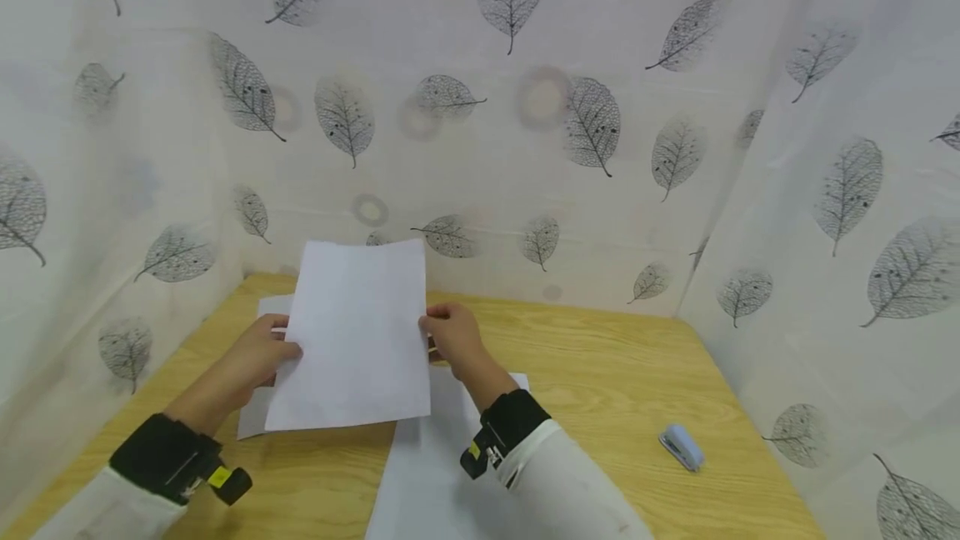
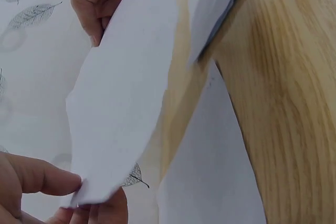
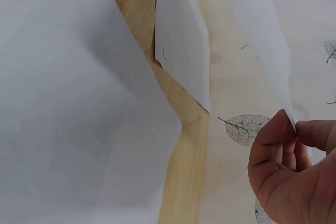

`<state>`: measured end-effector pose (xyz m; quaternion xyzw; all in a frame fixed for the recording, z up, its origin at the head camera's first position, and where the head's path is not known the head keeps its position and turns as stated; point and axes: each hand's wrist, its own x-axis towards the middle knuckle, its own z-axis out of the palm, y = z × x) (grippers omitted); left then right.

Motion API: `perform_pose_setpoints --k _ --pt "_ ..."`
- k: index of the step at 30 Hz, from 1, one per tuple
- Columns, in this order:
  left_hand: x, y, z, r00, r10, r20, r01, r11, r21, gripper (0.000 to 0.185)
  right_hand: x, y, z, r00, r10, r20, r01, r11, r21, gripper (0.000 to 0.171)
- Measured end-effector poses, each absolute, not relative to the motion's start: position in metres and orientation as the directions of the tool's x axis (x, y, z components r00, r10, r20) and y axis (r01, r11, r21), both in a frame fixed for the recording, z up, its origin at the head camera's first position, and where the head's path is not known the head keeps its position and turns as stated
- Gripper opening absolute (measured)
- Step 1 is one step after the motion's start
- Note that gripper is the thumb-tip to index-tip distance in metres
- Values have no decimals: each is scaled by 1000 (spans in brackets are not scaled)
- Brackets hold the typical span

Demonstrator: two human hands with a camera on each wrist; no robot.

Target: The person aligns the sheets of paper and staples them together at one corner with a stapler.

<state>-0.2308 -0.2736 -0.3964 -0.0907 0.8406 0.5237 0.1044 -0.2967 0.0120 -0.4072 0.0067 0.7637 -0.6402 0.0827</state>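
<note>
A white sheet of paper point(image 1: 360, 332) hangs raised above the table, tilted toward the head camera. My left hand point(image 1: 262, 352) pinches its left edge between thumb and fingers, and my right hand point(image 1: 455, 336) pinches the right edge. In the left wrist view the sheet point(image 2: 126, 77) bows between both hands. Behind it at the left, more white paper point(image 1: 255, 415) lies on the table, mostly hidden by the raised sheet. Under my right forearm is other white paper point(image 1: 427, 465), flat on the wood; whether it is one sheet or a stack I cannot tell.
A light blue stapler point(image 1: 682, 447) lies on the right part of the wooden table point(image 1: 600, 373). Pale curtains with a leaf print point(image 1: 450, 173) hang behind the table and along both sides.
</note>
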Motion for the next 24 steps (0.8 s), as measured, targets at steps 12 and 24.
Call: perform_pose_setpoints --k 12,24 --pt "-233 -242 -392 -973 -10 -232 -220 364 905 56 -285 53 -395 -996 -75 -44 19 307 -951 21" --pt "-218 -208 -387 -983 20 -180 -157 400 903 51 -268 103 -386 -995 -78 -63 31 355 -934 21"
